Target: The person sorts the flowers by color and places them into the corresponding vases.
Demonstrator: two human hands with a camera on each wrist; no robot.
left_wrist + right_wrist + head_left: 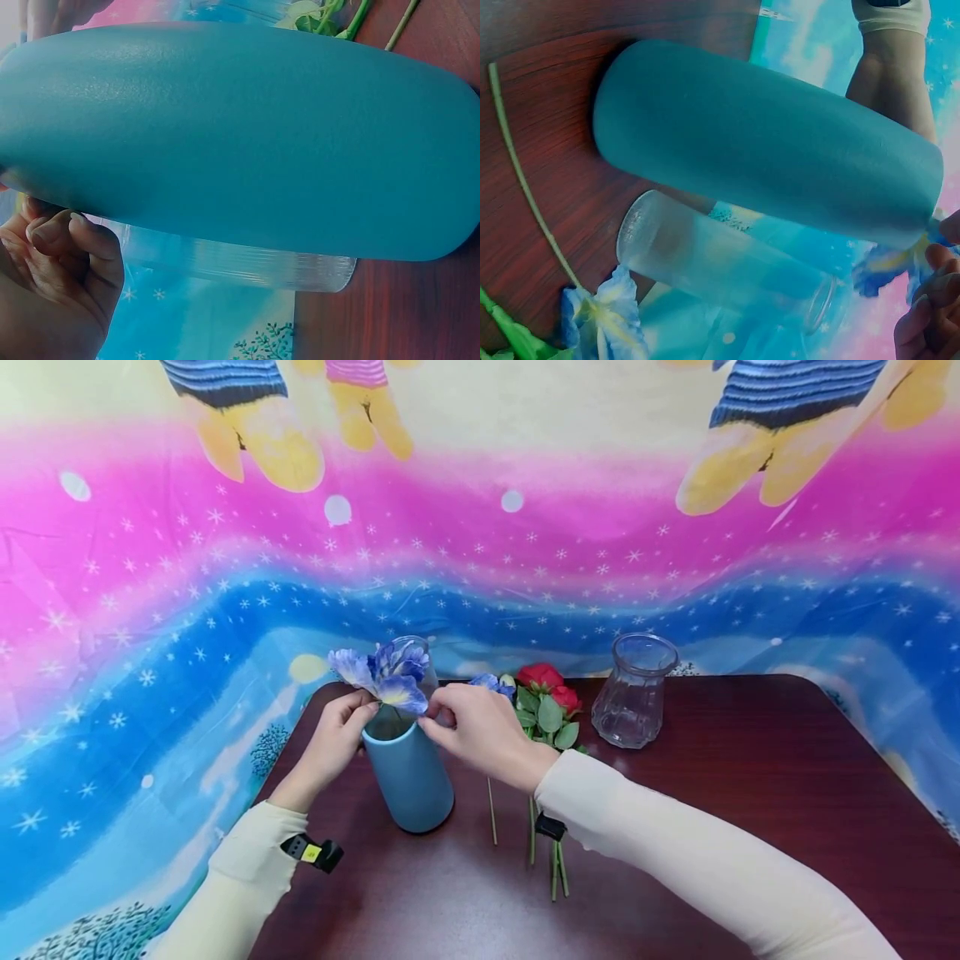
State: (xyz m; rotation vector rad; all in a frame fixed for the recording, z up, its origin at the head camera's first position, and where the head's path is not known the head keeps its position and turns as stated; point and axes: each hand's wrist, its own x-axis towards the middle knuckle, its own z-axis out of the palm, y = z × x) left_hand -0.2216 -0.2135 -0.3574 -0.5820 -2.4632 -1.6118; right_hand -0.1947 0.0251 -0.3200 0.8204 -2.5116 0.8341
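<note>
A blue-violet iris [393, 672] stands in the mouth of a tall blue vase [412, 777], its stem going down inside. My left hand [333, 739] is at the left of the rim, pinching the bloom's lower petals between thumb and fingers. From the other side my right hand [480, 727] pinches the iris's edge just above the rim. In the right wrist view, blue petals [881, 268] show beside the curled fingers of the right hand [930, 300]. The left wrist view has the left hand [64, 262] close to the vase wall [240, 142]; the bloom is mostly hidden there.
A clear cylindrical glass vase [720, 255] stands behind the blue one. Right of the hands, red roses [542, 677] and another blue iris [491, 683] lie on the dark wooden table [720, 793]. A flared glass vase [633, 697] stands farther right. A printed cloth [480, 527] hangs behind.
</note>
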